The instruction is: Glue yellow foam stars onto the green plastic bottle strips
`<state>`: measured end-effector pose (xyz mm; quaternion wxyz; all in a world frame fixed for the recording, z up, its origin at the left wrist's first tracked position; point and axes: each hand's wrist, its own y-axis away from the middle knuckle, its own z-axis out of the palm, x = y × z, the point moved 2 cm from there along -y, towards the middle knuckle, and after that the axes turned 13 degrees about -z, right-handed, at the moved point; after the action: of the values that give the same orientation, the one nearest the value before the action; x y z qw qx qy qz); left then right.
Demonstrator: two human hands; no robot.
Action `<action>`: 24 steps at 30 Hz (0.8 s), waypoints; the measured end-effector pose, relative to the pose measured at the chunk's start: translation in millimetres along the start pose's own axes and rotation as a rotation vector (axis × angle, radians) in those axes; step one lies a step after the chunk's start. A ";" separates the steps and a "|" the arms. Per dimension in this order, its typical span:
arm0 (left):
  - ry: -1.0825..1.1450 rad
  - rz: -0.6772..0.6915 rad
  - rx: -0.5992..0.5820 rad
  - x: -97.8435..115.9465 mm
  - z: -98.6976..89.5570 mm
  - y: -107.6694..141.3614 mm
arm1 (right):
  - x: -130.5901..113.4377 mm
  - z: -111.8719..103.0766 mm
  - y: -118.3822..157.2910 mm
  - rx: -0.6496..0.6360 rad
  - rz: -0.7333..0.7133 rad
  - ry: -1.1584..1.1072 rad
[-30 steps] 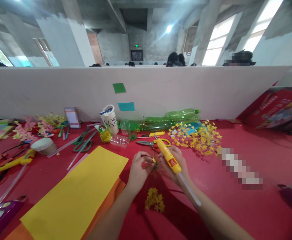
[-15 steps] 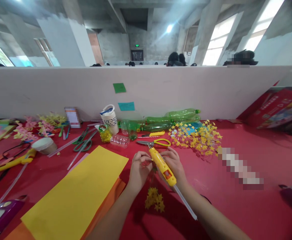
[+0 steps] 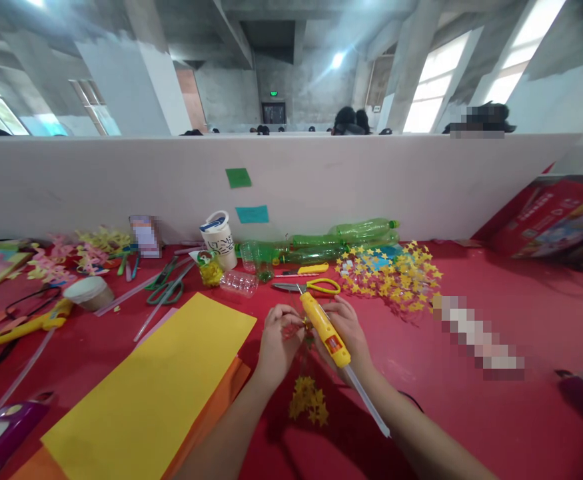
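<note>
Red tabletop (image 3: pixel 471 400), glue gun (image 3: pixel 325 330) in right hand (image 3: pixel 355 338) (curled), left hand (image 3: pixel 280 340) pinching yellow bit (image 3: pixel 306 323)

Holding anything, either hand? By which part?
Right hand: yellow plastic glue gun, apparently from its underside; the grip itself is hidden. Left hand: small yellow piece, apparently pinched; too small to tell by which part.

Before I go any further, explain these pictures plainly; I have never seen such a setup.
There is no machine: a person works with two bare hands, and every picture comes from a camera on that person's head, looking forward and down. The right hand holds a yellow glue gun, a glue stick poking from its back. The left hand pinches a small yellow piece, too blurred to name. On the red table lie a yellow sheet, small yellow stars, yellow-handled scissors and green bottles.
</note>
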<state>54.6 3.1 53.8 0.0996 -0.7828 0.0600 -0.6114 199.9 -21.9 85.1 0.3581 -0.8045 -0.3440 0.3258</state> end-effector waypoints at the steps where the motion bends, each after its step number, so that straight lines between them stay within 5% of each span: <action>1: -0.009 0.009 -0.005 1.1 -0.2 0.2 | -0.1 -0.1 -0.3 -0.001 -0.002 -0.003; 13: -0.123 0.012 -0.157 10.5 -9.4 -1.5 | 6.9 -3.0 0.4 0.118 0.216 -0.054; 24: -0.228 0.072 -0.083 2.7 -15.6 -2.1 | 4.5 -1.5 0.3 0.147 0.207 -0.070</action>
<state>40.1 3.3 60.5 0.0951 -0.8479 0.1019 -0.5115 203.6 -19.0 84.4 0.3683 -0.7954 -0.2469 0.4131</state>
